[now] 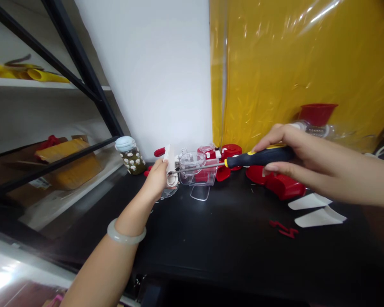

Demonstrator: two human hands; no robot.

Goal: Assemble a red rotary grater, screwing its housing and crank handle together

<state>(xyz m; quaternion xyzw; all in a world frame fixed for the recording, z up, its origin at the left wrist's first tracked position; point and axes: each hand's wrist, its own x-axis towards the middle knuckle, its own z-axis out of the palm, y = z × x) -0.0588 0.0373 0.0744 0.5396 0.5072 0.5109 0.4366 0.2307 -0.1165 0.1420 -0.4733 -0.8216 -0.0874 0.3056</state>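
My left hand (158, 177) is closed around a white plastic part (170, 160) with a rounded lower end, held above the black table. In my right hand (288, 147) is the dark handle of a screwdriver (252, 158) with yellow bands. Its long metal shaft points left, and the tip meets the white part near its lower end; whether it sits in a screw is too small to tell. Behind the shaft stands a clear plastic container (208, 175). Red plastic pieces (231, 151) lie behind it, and a red housing (284, 186) rests below my right hand.
A bottle with a pale blue lid (129, 155) stands at the back left, beside a shelf rack (96, 96). Two white panels (320, 216) and small red pieces (286, 230) lie on the right of the black table (230, 251). A red cup (317, 114) is at the back right.
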